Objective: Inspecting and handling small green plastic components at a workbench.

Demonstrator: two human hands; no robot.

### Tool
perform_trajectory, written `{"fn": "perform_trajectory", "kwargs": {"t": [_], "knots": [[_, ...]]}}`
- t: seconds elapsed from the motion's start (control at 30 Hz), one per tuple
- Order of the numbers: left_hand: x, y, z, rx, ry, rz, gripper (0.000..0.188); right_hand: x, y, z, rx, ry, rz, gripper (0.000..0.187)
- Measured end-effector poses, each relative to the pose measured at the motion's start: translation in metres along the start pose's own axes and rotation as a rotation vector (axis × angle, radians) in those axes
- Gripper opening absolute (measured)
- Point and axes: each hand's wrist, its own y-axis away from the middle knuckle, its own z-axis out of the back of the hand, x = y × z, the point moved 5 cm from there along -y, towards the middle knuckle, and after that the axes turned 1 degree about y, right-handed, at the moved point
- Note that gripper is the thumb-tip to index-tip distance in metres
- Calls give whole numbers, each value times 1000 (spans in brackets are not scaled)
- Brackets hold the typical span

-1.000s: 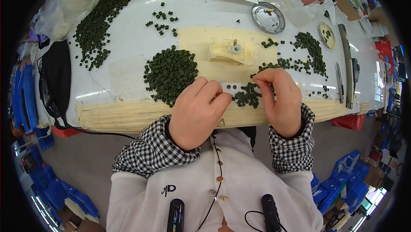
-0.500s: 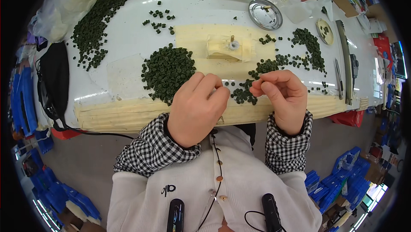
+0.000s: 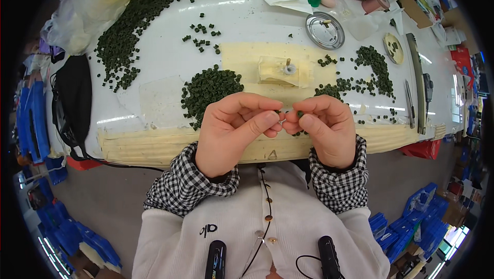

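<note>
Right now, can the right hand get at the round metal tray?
Probably yes: only loose dark-green parts seem to lie between the right hand and the round metal tray, and the tape-covered block stands left of that path. It pinches a small dark-green piece, though.

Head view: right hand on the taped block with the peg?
No, the right hand pinches a small dark green piece beside the left hand, nearer the body than the taped block.
</note>
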Motion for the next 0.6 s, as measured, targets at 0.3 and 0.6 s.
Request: {"fn": "perform_trajectory", "kwargs": {"t": [0.3,0.6], "knots": [[1,-3,5,-27,95,-31,21,20,-4,-19,-95,606,392,21],[-2,0,5,6,65,-158,18,16,-10,-23,-109,578,350,24]]}}
